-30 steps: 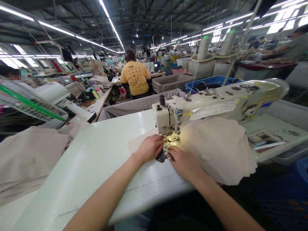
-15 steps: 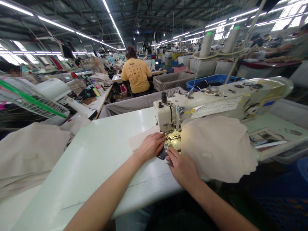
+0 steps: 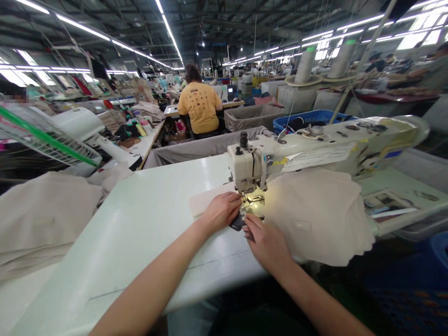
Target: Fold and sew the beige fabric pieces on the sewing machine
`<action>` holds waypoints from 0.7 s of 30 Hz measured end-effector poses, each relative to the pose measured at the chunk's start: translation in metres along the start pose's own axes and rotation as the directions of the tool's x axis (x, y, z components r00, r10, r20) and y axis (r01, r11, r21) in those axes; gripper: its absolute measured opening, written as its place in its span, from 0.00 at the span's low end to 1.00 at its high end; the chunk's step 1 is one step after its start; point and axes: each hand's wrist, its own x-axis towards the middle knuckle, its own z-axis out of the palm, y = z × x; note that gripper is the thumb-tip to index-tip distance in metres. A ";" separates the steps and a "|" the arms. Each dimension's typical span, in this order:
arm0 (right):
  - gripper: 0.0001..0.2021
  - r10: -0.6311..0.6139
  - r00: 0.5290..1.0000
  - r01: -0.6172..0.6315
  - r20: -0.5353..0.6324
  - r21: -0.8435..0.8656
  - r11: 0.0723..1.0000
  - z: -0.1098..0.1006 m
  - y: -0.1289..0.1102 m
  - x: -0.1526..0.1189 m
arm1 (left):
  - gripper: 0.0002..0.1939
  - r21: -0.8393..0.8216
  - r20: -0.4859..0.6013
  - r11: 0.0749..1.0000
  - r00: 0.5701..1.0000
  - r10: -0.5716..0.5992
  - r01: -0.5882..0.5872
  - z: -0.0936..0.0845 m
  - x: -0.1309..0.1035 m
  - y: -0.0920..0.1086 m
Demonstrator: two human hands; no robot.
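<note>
At the needle end of the white sewing machine (image 3: 245, 163), my left hand (image 3: 222, 211) has its fingers bent and together over a cream fabric piece (image 3: 200, 201). The fabric runs out behind that hand, on the machine table (image 3: 154, 224). Just right of it, my right hand (image 3: 268, 240) is closed, thumb and forefinger pinched at the front edge of the dark plate (image 3: 238, 222) below the needle. Whatever lies between those fingertips is too small to make out. Right of the needle, a pile of cream fabric pieces (image 3: 318, 214) lies beneath the machine arm.
More cream fabric (image 3: 45, 214) is heaped at the left. A white fan (image 3: 79, 126) stands behind it. Beyond the table are a grey cloth-lined bin (image 3: 206, 144) and a seated person in a yellow shirt (image 3: 199, 107). Thread cones (image 3: 304, 65) rise behind the machine.
The view has shifted slightly, so everything sits a little differently in the picture. Both hands stay at the needle in nearly the same pose.
</note>
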 end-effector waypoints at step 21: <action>0.13 0.010 0.993 -0.008 -0.119 0.021 1.000 0.003 0.001 -0.002 | 0.14 0.059 0.116 0.979 0.972 -0.202 0.196 -0.020 -0.021 0.041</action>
